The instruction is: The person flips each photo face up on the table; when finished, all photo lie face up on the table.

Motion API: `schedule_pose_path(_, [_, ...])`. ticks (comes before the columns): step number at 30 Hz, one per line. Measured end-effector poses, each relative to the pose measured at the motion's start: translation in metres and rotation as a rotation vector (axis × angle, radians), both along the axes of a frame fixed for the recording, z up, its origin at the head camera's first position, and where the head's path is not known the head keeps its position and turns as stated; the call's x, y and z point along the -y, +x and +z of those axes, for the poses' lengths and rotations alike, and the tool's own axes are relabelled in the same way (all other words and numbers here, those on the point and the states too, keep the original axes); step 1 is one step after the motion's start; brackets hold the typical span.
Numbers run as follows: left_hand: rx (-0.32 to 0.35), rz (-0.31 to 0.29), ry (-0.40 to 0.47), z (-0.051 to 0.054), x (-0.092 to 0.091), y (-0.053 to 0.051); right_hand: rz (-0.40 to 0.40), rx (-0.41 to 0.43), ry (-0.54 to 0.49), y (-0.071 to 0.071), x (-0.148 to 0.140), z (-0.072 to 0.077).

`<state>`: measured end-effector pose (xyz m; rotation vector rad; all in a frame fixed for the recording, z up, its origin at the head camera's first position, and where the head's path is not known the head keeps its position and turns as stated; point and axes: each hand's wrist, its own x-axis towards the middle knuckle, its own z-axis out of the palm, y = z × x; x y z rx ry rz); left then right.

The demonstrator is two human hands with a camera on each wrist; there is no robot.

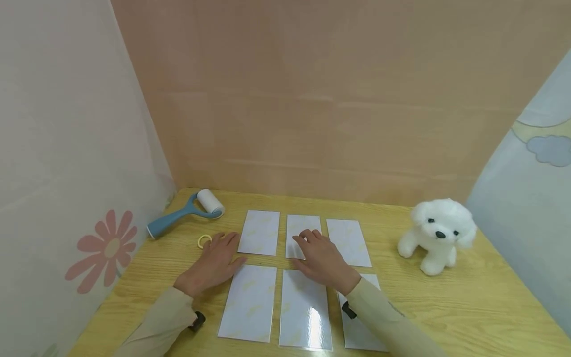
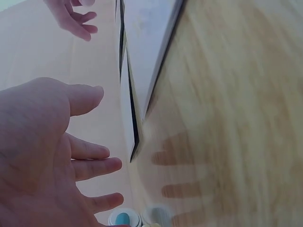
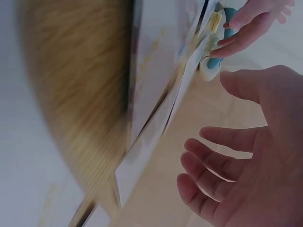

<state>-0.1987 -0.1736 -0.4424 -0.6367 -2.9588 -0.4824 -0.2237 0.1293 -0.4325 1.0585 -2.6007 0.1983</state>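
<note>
Six flat white rectangular cards (image 1: 247, 305) in two rows of three on the wood-grained worktop (image 1: 468, 317), faintly marked yellow, with a glossy glare on the near middle one. Well apart at right, a fluffy white toy dog (image 1: 439, 235); at left, a blue-handled roller (image 1: 173, 219) and thin yellow ring (image 1: 199, 242). Just beside the cards, left grip (image 1: 211, 265), wide and relaxed; over several, partly hiding them, right beige sleeve (image 1: 385, 315) and right grip (image 1: 324, 260), also wide.

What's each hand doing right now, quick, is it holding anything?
Left hand: open, holding nothing.
Right hand: open and relaxed, holding nothing.
</note>
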Motion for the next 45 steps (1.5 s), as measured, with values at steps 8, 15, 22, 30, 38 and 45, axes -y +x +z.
schedule_pose_path(8, [0.020, 0.016, -0.005, 0.000, -0.001, -0.004, -0.021, 0.038, 0.026, -0.007, 0.017, -0.001])
schedule_pose_path(15, [0.041, 0.012, 0.001, -0.001, -0.005, -0.011, 0.001, 0.021, 0.053, -0.018, 0.025, -0.010])
schedule_pose_path(22, [0.087, 0.007, 0.041, 0.001, -0.010, -0.011, -0.010, 0.064, 0.076, -0.025, 0.034, -0.009])
schedule_pose_path(30, [0.091, 0.020, 0.003, 0.000, -0.014, -0.017, -0.011, 0.087, 0.074, -0.030, 0.041, -0.007])
schedule_pose_path(38, [0.110, 0.044, 0.016, -0.001, -0.014, -0.019, -0.023, 0.143, 0.128, -0.038, 0.049, -0.007])
schedule_pose_path(45, [0.129, 0.051, 0.032, -0.001, -0.013, -0.019, -0.025, 0.167, 0.165, -0.041, 0.053, -0.009])
